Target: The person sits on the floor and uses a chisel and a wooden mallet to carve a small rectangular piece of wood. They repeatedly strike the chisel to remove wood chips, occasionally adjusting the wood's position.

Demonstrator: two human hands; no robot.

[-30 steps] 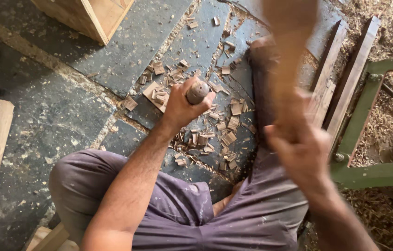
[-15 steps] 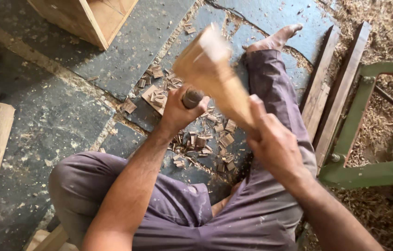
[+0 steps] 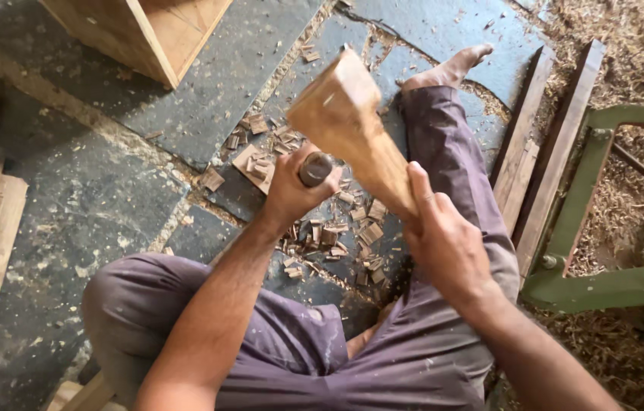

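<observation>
Left hand [image 3: 289, 190] fingers wrapped around round chisel handle [image 3: 315, 168] held upright above wood chips [image 3: 329, 232] on stone floor [image 3: 94, 190], right hand [image 3: 444, 240] fingers gripping wooden mallet [image 3: 349, 129], mallet head raised just above chisel handle, between spread legs.

One wooden mallet [image 3: 346, 129], one chisel handle [image 3: 314, 168], one wooden box [image 3: 151, 30] at eleven o'clock, two planks [image 3: 546, 160] at three o'clock, many scattered wood chips [image 3: 337, 232].
</observation>
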